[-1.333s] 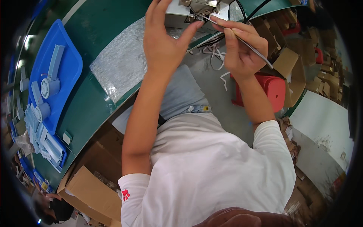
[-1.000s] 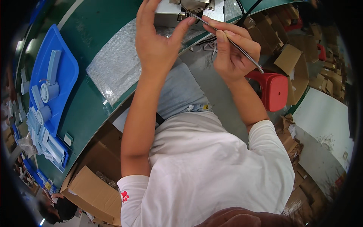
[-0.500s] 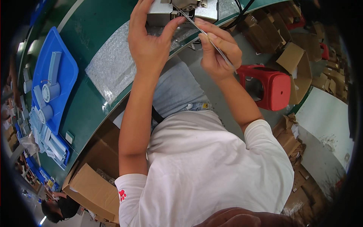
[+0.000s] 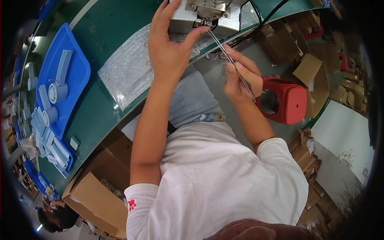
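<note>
A pair of metal tweezers (image 4: 217, 42) is pinched between the thumb and fingers of my right hand (image 4: 243, 78). Its tips point up and left, close to my left thumb tip. My left hand (image 4: 169, 54) is spread, thumb apart from the fingers, at the left front of a silver metal machine (image 4: 228, 26). The left thumb reaches in front of the small metal fixture (image 4: 209, 15) on the machine; whether it touches is unclear. The left fingertips run along the machine's left side, partly cut off by the picture's top edge.
Bubble wrap (image 4: 127, 68) lies on the green table (image 4: 100, 36). At left, a blue tray (image 4: 78, 74) holds pale blue handheld parts (image 4: 59, 93), with more pieces (image 4: 56, 150) nearby. Black cables (image 4: 266, 18) hang right of the machine. A red stool (image 4: 294, 103) and cardboard boxes (image 4: 98, 196) stand around.
My right hand has drawn the tweezers back from the machine's fixture toward me. My left hand stays by the machine. The whole view has shifted slightly, showing more of the machine.
</note>
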Available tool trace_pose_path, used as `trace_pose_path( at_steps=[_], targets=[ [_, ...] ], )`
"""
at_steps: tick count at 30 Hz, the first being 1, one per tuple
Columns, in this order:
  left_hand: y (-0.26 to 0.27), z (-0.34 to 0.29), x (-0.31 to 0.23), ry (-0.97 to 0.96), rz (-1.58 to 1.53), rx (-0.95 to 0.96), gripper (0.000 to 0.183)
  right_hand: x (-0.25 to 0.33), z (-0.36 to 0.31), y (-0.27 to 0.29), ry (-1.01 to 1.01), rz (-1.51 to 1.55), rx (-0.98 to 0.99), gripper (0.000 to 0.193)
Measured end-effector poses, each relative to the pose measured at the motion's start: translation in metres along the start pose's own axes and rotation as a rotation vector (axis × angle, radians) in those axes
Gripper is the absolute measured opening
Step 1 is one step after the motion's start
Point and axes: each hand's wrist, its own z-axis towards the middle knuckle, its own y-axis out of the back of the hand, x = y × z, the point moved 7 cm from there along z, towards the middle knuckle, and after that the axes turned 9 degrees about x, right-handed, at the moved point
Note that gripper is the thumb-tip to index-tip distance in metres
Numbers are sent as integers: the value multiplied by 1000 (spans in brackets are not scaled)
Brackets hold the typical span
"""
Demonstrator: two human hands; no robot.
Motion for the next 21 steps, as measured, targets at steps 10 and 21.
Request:
trace_pose_path(
  at_steps=[10, 21],
  targets=[
    [58, -47, -27, 151, 516, 88, 50, -21, -19, -15, -313, 297, 85, 31],
    [51, -46, -23, 95, 503, 155, 34, -40, -13, -32, -348, 190, 4, 27]
  ],
)
